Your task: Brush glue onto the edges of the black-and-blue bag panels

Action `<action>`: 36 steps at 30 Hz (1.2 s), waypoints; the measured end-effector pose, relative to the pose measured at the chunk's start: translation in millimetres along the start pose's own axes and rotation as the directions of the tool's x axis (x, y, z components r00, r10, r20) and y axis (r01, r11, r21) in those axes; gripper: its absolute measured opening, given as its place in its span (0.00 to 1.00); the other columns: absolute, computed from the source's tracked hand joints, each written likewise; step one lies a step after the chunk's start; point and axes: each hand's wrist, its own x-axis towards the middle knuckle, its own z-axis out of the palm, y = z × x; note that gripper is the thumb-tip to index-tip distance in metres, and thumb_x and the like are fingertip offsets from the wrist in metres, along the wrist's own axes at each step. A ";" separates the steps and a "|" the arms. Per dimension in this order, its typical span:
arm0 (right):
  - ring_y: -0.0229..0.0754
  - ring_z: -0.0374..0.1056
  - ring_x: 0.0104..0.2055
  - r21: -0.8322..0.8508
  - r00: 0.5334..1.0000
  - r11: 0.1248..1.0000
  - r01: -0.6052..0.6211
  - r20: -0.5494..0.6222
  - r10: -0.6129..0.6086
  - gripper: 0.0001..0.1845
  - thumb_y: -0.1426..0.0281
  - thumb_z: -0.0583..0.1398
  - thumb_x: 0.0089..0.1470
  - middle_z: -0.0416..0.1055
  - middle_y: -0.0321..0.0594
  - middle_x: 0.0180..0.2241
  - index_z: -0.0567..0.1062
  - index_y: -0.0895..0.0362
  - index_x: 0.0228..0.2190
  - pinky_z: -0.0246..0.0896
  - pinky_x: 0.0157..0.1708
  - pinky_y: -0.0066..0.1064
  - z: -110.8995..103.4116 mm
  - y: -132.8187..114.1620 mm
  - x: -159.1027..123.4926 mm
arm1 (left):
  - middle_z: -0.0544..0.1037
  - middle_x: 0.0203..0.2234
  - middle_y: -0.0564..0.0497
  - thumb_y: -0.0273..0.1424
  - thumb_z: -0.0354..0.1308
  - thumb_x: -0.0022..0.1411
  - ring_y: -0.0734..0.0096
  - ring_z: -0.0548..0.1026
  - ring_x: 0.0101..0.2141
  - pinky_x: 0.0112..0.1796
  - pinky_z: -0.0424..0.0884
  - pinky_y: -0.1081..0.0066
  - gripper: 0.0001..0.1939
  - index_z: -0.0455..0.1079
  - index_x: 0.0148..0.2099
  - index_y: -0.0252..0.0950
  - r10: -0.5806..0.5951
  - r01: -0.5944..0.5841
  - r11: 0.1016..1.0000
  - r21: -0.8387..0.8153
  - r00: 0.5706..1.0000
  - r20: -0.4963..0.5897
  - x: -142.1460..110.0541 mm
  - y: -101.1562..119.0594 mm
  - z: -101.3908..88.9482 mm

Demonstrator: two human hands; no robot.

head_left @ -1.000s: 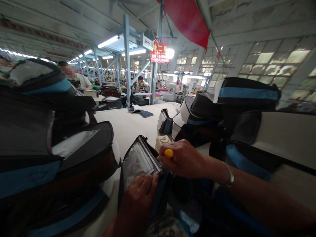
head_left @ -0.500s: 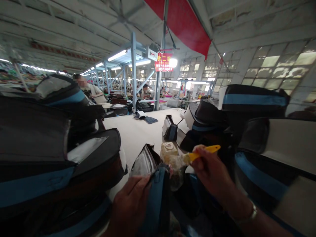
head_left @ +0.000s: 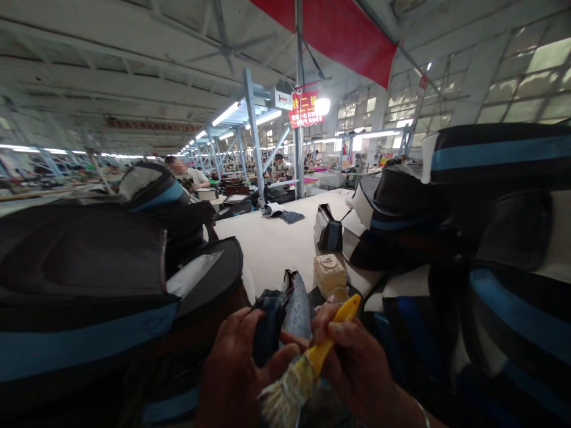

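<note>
My left hand (head_left: 236,362) grips a dark bag piece (head_left: 269,321) low in the middle of the view. Beside that dark panel, a pale blue mottled face (head_left: 298,306) of what looks like the same piece stands up between my hands. In my right hand (head_left: 357,362) is a paintbrush (head_left: 332,339) with a yellow handle, tilted so that its whitish, caked bristles point down and left, close to my left thumb. Whether the bristles touch the piece I cannot tell. Just beyond my right hand stands a yellowish, crusted plastic container (head_left: 331,274).
Black bags with blue bands are piled at left (head_left: 84,333) and right (head_left: 504,148). On the white tabletop (head_left: 263,249) lie a patterned fabric scrap (head_left: 292,217) and a small black-and-white bag piece (head_left: 329,229). A person (head_left: 196,177) is farther back.
The brush has come away from the container, down and left, and its bristles now point toward me. The bag piece has turned, showing its pale blue face. My view has shifted left.
</note>
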 end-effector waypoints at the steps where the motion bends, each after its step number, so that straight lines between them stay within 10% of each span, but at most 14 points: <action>1: 0.29 0.53 0.18 0.027 1.000 1.000 -0.017 -0.005 0.017 0.08 0.65 0.67 0.49 0.66 0.33 0.21 0.78 0.57 0.26 0.64 0.26 0.24 1.6 3.0 0.7 | 0.77 0.44 0.40 0.54 0.63 0.60 0.49 0.78 0.43 0.40 0.79 0.54 0.28 0.71 0.50 0.35 0.003 -0.003 1.000 0.002 1.000 -0.003 0.0 -0.7 -1.1; 6: 0.28 0.48 0.13 0.082 0.996 0.992 -0.092 0.022 0.091 0.10 0.64 0.65 0.54 0.60 0.29 0.14 0.76 0.57 0.28 0.42 0.14 0.19 2.6 12.1 5.9 | 0.76 0.48 0.44 0.46 0.62 0.65 0.55 0.77 0.48 0.46 0.78 0.59 0.18 0.76 0.50 0.41 -0.140 0.175 0.946 -0.274 0.980 0.143 4.7 -2.3 -7.1; 9: 0.28 0.49 0.14 -0.042 0.997 0.997 -0.072 0.008 0.073 0.11 0.63 0.65 0.55 0.57 0.27 0.11 0.75 0.58 0.28 0.51 0.17 0.18 3.7 0.9 9.3 | 0.78 0.46 0.45 0.42 0.59 0.67 0.58 0.78 0.47 0.46 0.77 0.62 0.13 0.80 0.47 0.42 -0.199 0.292 0.862 -0.414 0.947 0.253 10.8 -2.3 -9.3; 15: 0.27 0.54 0.16 -0.472 0.879 0.844 0.255 -0.251 -0.406 0.14 0.63 0.70 0.49 0.65 0.28 0.17 0.73 0.57 0.27 0.55 0.18 0.20 4.2 -40.2 21.7 | 0.79 0.44 0.43 0.44 0.56 0.67 0.56 0.77 0.46 0.49 0.73 0.60 0.18 0.83 0.42 0.39 -0.276 0.419 0.795 -0.438 0.893 0.355 17.9 3.2 -4.9; 24: 0.38 0.69 0.32 -0.845 0.790 0.114 0.523 0.429 -0.438 0.09 0.67 0.59 0.63 0.72 0.38 0.29 0.74 0.56 0.31 0.66 0.37 0.32 4.0 -41.5 52.4 | 0.80 0.40 0.45 0.44 0.59 0.65 0.60 0.78 0.43 0.45 0.74 0.66 0.16 0.83 0.40 0.40 -0.264 0.398 0.792 -0.463 0.907 0.328 19.4 9.8 -2.7; 29: 0.38 0.70 0.32 -0.774 0.698 0.065 0.630 0.528 -0.483 0.06 0.71 0.56 0.64 0.73 0.37 0.31 0.72 0.55 0.34 0.68 0.39 0.32 7.9 -48.2 52.5 | 0.80 0.40 0.46 0.45 0.59 0.66 0.61 0.79 0.43 0.45 0.74 0.68 0.16 0.83 0.41 0.40 -0.258 0.395 0.789 -0.470 0.908 0.329 19.2 6.3 -3.6; 33: 0.37 0.71 0.28 -0.593 0.528 -0.204 0.779 0.795 -0.298 0.02 0.73 0.59 0.61 0.75 0.34 0.28 0.70 0.55 0.35 0.67 0.50 0.40 7.4 -46.3 51.1 | 0.80 0.40 0.47 0.45 0.58 0.66 0.61 0.78 0.43 0.45 0.73 0.68 0.17 0.83 0.41 0.40 -0.250 0.393 0.784 -0.481 0.909 0.335 20.3 5.3 -1.6; 36: 0.36 0.71 0.28 -0.607 0.504 -0.235 0.759 0.776 -0.380 0.03 0.75 0.58 0.61 0.75 0.34 0.28 0.70 0.56 0.36 0.68 0.52 0.39 5.4 -48.2 52.6 | 0.80 0.41 0.47 0.46 0.59 0.66 0.60 0.78 0.45 0.47 0.73 0.68 0.17 0.83 0.42 0.41 -0.254 0.405 0.789 -0.462 0.900 0.355 21.5 5.2 -1.0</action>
